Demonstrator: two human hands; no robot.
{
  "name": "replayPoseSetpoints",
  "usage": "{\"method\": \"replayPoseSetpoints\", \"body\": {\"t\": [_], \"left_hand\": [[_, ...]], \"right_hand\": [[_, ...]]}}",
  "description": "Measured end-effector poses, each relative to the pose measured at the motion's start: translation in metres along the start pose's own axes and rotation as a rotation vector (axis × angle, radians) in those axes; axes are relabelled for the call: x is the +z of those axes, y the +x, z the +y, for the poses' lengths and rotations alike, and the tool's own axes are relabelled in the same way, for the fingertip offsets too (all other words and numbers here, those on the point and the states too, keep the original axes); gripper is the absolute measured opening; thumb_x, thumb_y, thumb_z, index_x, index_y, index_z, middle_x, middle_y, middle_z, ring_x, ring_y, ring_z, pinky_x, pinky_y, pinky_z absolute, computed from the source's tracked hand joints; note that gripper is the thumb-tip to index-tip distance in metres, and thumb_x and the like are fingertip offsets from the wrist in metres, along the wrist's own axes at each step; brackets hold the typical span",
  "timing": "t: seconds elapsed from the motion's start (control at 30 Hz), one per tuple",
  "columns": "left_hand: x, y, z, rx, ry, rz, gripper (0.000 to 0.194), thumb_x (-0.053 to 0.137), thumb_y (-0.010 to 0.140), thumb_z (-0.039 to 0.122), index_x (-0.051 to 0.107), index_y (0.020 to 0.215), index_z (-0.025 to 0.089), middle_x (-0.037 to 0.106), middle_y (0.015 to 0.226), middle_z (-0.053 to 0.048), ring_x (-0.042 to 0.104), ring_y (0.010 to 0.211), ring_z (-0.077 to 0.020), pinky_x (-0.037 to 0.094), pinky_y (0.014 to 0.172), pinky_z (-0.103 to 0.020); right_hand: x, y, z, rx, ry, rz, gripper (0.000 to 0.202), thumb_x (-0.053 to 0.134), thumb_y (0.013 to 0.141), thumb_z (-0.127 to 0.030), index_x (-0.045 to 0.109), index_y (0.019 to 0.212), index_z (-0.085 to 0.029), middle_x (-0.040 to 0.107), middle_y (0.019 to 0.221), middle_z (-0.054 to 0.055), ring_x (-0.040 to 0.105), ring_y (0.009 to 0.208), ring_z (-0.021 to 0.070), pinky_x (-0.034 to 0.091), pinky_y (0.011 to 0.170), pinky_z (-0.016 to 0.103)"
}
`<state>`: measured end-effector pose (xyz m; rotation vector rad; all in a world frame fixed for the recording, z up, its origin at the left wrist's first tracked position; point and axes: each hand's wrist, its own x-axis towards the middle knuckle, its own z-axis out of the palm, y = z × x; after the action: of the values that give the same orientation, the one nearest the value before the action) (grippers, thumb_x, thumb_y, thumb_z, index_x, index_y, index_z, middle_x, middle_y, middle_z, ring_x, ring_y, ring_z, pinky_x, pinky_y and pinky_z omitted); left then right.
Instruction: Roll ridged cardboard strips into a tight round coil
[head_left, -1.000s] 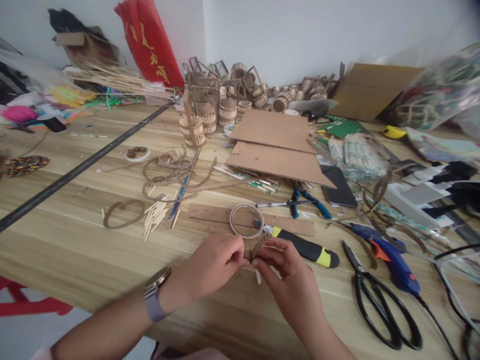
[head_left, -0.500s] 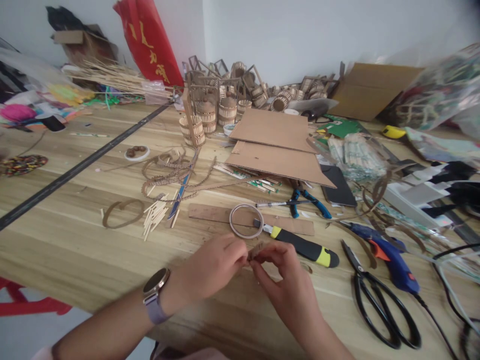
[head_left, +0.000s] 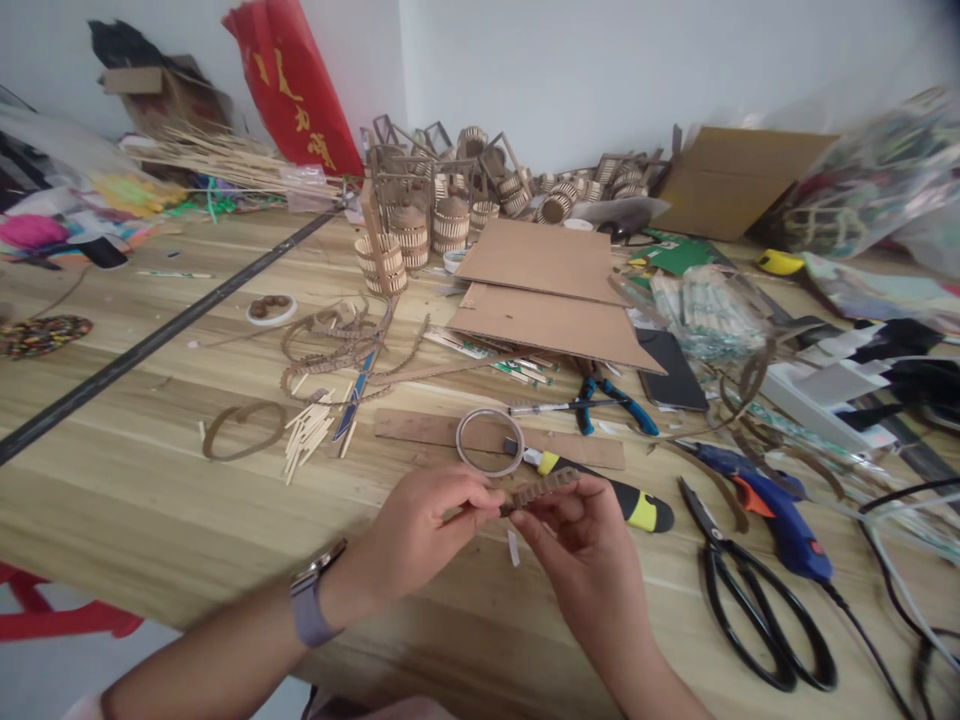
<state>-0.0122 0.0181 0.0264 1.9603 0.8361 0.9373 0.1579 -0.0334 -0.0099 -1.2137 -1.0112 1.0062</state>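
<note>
Between my hands is a short strip of brown corrugated cardboard (head_left: 544, 488), its ridges facing up. My left hand (head_left: 435, 525) pinches the strip's left end between thumb and fingers. With its fingers bent around the right part, my right hand (head_left: 589, 545) also grips it. A small white paper scrap (head_left: 513, 548) shows just below the strip. Right behind my hands, a roll of tape (head_left: 490, 442) lies over the blade end of a black and yellow utility knife (head_left: 645, 508). My right hand covers part of the knife's handle.
To the right lie black scissors (head_left: 765, 600) and a blue glue gun (head_left: 780, 515) with its cord. Short wooden sticks (head_left: 307, 435) and coiled corrugated strips (head_left: 330, 345) are at left. Cardboard sheets (head_left: 555, 325), pliers (head_left: 634, 405) and small slatted buckets (head_left: 409, 235) stand or lie farther back.
The cardboard strip, mostly hidden by my fingers before, now shows lengthwise. My right hand has turned and a white scrap has appeared below it. My left wrist has rolled.
</note>
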Motion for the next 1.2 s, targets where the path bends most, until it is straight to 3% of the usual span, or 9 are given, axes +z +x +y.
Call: {"method": "replayPoseSetpoints", "body": {"t": [0.17,0.3,0.5,0.6,0.67,0.77,0.9,1.03,1.2], "left_hand": [[-0.003,-0.002,-0.005,0.111,0.177,-0.078,0.016,0.055,0.094,0.015,0.070,0.089,0.018,0.075,0.093,-0.005,0.069,0.088,-0.0166,0.051,0.079,-0.025],[-0.002,-0.004,-0.008,0.180,0.321,-0.137,0.023,0.048,0.096,0.012,0.070,0.091,0.018,0.074,0.095,-0.005,0.068,0.091,-0.0169,0.052,0.081,-0.026],[-0.004,-0.005,-0.008,0.249,0.516,-0.256,0.024,0.046,0.097,0.013,0.069,0.094,0.016,0.072,0.095,-0.006,0.066,0.086,-0.0194,0.052,0.077,-0.029],[-0.006,-0.005,-0.006,0.263,0.494,-0.242,0.024,0.046,0.097,0.012,0.067,0.086,0.016,0.071,0.091,-0.006,0.065,0.083,-0.0190,0.051,0.073,-0.028],[-0.006,-0.005,-0.004,0.216,0.390,-0.157,0.022,0.048,0.095,0.010,0.065,0.083,0.017,0.071,0.088,-0.004,0.065,0.083,-0.0179,0.050,0.074,-0.027],[-0.001,-0.005,0.000,0.005,0.141,-0.024,0.008,0.060,0.090,0.013,0.065,0.093,0.018,0.073,0.088,-0.002,0.067,0.083,-0.0156,0.051,0.075,-0.024],[0.006,-0.006,-0.001,-0.224,-0.120,0.018,0.018,0.069,0.084,0.016,0.066,0.102,0.019,0.075,0.095,-0.001,0.069,0.084,-0.0142,0.052,0.071,-0.020],[0.006,-0.005,-0.004,-0.165,-0.078,0.017,0.005,0.067,0.086,0.015,0.069,0.090,0.018,0.075,0.088,0.000,0.069,0.080,-0.0133,0.051,0.072,-0.020],[-0.002,-0.003,-0.004,0.027,0.139,-0.023,0.012,0.064,0.087,0.008,0.069,0.093,0.018,0.076,0.092,-0.001,0.070,0.085,-0.0150,0.050,0.076,-0.022]], "right_hand": [[-0.004,0.000,0.001,-0.087,-0.243,0.027,0.029,0.072,0.080,-0.028,0.046,0.092,-0.027,0.072,0.078,-0.002,0.073,0.074,0.0168,0.057,0.064,0.025],[-0.006,0.000,0.005,-0.282,-0.488,-0.004,0.019,0.065,0.083,-0.024,0.049,0.092,-0.027,0.073,0.078,-0.001,0.075,0.070,0.0179,0.059,0.062,0.025],[-0.006,-0.001,0.011,-0.461,-0.589,-0.033,0.012,0.060,0.088,-0.023,0.051,0.096,-0.027,0.074,0.082,0.000,0.076,0.073,0.0178,0.061,0.062,0.025],[-0.005,-0.001,0.006,-0.441,-0.554,-0.040,0.016,0.062,0.086,-0.020,0.051,0.094,-0.027,0.074,0.083,0.000,0.076,0.074,0.0171,0.060,0.064,0.024],[-0.004,-0.001,0.001,-0.382,-0.485,-0.017,0.020,0.066,0.082,-0.019,0.049,0.091,-0.027,0.073,0.082,-0.001,0.075,0.075,0.0172,0.060,0.064,0.024],[-0.001,0.000,-0.005,-0.227,-0.276,0.051,0.027,0.071,0.079,-0.021,0.046,0.087,-0.027,0.069,0.075,-0.003,0.073,0.072,0.0158,0.057,0.061,0.022],[0.002,0.000,-0.005,-0.054,-0.022,0.055,0.033,0.075,0.079,-0.027,0.043,0.086,-0.027,0.068,0.073,-0.004,0.069,0.068,0.0128,0.053,0.059,0.020],[0.001,-0.004,0.000,-0.031,-0.013,0.059,0.036,0.077,0.077,-0.028,0.043,0.087,-0.027,0.068,0.074,-0.004,0.070,0.072,0.0136,0.053,0.061,0.020],[-0.002,-0.005,0.006,-0.076,-0.163,0.074,0.035,0.075,0.077,-0.030,0.040,0.085,-0.028,0.072,0.080,-0.002,0.073,0.077,0.0172,0.056,0.063,0.024]]}}
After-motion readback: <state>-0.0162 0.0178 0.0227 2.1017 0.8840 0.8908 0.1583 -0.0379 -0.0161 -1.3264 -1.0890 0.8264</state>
